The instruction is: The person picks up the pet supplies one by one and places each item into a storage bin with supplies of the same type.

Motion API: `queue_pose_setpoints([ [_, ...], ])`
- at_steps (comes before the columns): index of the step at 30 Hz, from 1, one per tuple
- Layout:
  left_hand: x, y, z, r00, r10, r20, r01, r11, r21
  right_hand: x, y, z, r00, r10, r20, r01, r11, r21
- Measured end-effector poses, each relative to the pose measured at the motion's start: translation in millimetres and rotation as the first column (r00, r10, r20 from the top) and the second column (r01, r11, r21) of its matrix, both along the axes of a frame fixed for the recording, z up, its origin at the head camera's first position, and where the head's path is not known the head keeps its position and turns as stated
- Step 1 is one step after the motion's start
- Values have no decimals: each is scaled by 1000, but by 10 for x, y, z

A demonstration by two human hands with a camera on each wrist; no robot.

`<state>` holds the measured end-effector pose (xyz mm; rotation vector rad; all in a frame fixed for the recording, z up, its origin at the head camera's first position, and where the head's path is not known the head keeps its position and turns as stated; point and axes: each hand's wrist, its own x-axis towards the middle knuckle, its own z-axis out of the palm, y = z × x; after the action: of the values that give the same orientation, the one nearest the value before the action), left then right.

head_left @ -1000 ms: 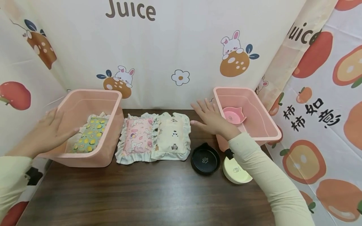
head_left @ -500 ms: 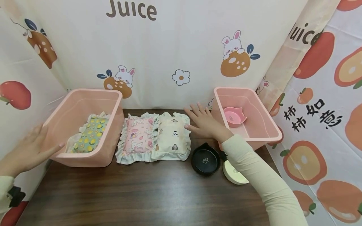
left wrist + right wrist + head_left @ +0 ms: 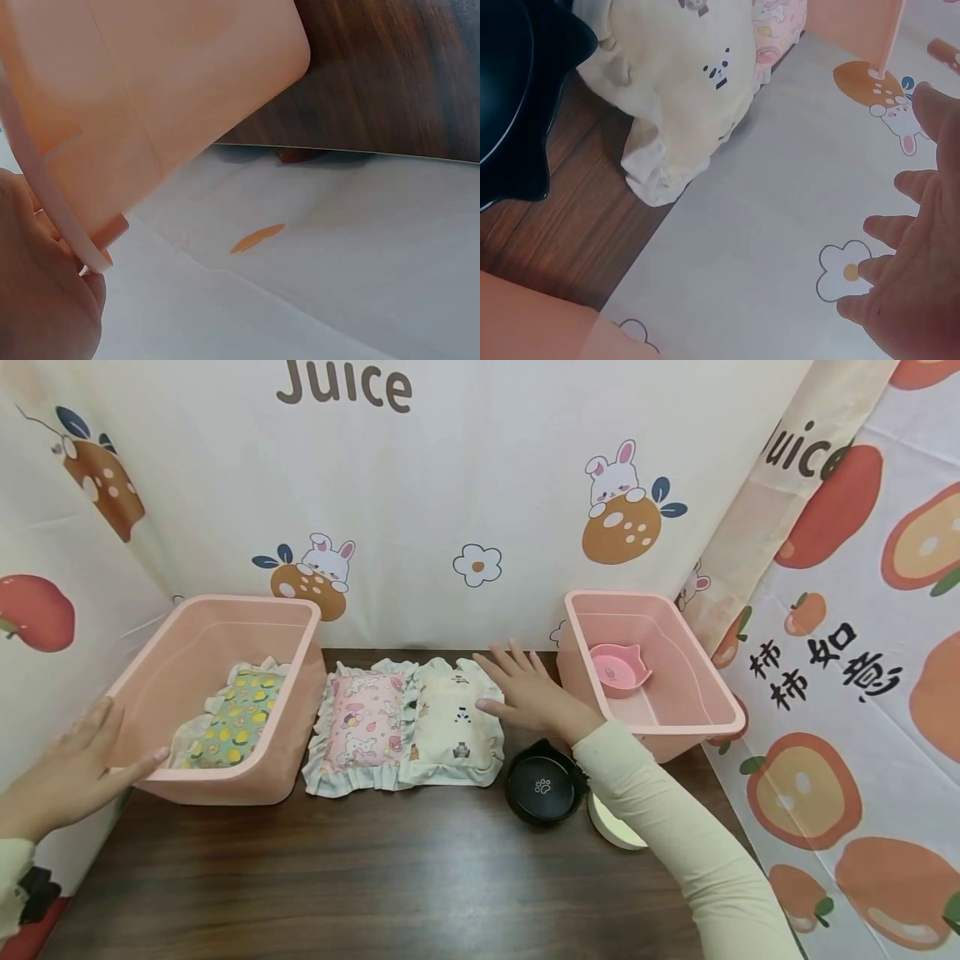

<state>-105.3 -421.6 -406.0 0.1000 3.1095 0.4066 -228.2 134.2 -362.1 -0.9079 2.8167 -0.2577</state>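
Note:
My left hand [image 3: 71,777] lies at the left rim of a pink plastic bin [image 3: 292,727], fingers straight and thumb spread over the front edge. In the left wrist view the hand [image 3: 49,277] is right at the bin's rim [image 3: 56,195]. Inside that bin lies a green lemon-print pillow [image 3: 236,722] with a ruffle. With fingers spread, my right hand [image 3: 536,693] hovers by the right edge of a cream ruffled pillow [image 3: 450,718], holding nothing. A pink ruffled pillow [image 3: 365,718] lies beside the cream one.
A second pink bin [image 3: 675,668] at right holds a pink cat-eared bowl [image 3: 618,668]. In front are a black cat-eared bowl [image 3: 543,785] and a pale yellow bowl [image 3: 611,827], partly hidden by my right sleeve. Printed curtains [image 3: 420,510] stand behind the brown table [image 3: 360,877].
My left hand has moved left and down, from over the bin to its left rim. My right hand has shifted left, from beside the right bin toward the cream pillow.

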Motion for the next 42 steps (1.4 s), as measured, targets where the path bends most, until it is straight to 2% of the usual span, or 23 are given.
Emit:
queue_pose_setpoints([
  [7, 37, -43, -23, 999, 41, -15, -41, 998, -42, -15, -84, -76, 1000, 27, -11, -27, 1000, -9],
  [12, 44, -74, -64, 999, 40, -35, -42, 998, -43, -25, -222, -136, 999, 48, 8, -48, 999, -8],
  [21, 55, -72, -76, 998, 55, -24, -56, 998, -34, -2, -722, -299, 992, 117, 36, -117, 993, 3],
  [27, 51, -67, -68, 998, 54, -35, -55, 998, -21, 17, -1129, -482, 990, 120, 68, -119, 993, -17],
  [31, 50, -65, -74, 998, 39, -48, -40, 999, -18, 32, -1366, -638, 993, 88, 81, -87, 996, -14],
  [37, 50, -60, -55, 998, 41, -38, -42, 999, -30, 59, -1649, -912, 1000, -14, 14, 14, 999, -36],
  [42, 49, -53, -45, 998, 50, -24, -51, 999, -13, 85, -1802, -1097, 994, -102, -36, 100, 994, -54],
])
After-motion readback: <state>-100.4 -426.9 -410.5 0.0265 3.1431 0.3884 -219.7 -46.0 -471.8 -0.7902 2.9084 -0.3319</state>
